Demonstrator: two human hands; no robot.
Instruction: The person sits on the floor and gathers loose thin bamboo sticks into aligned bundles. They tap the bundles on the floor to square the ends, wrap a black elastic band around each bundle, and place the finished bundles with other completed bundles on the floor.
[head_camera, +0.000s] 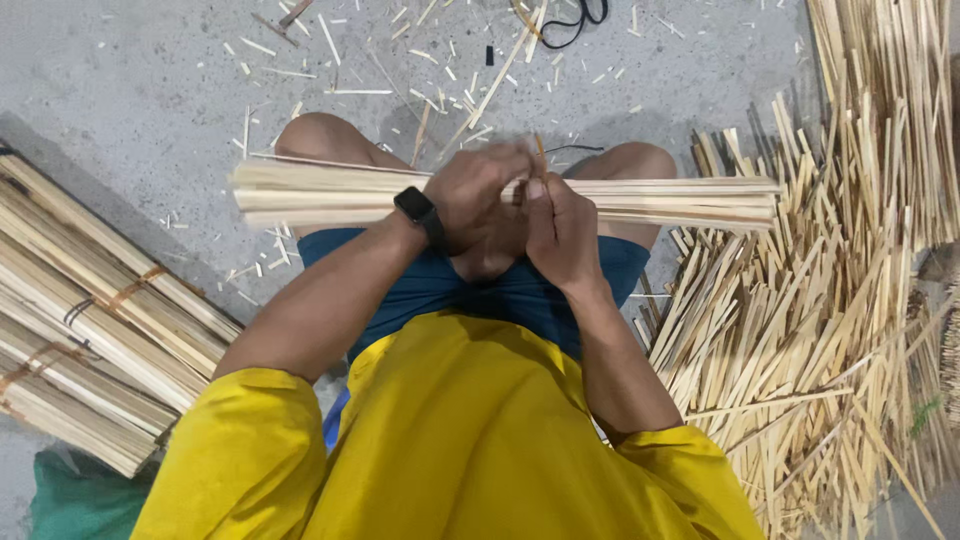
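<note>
Centrally, a bundle of bamboo slats (650, 198) is held crosswise above the knees, its long axis running left to right across the frame's middle. Left hand (480, 195) is clenched around the bundle's middle; right hand (560, 232) is gripped just beside it, thumb up. Loose slats (800, 330) are heaped at right, tied bundles (90, 310) stacked at left.

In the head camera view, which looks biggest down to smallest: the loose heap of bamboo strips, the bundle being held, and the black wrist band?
1. Loose heap of bamboo strips, spreading down the right side.
2. Held bundle, a long sheaf across both knees, gripped by the left hand and right hand.
3. Black wrist band, clearly smallest.
</note>
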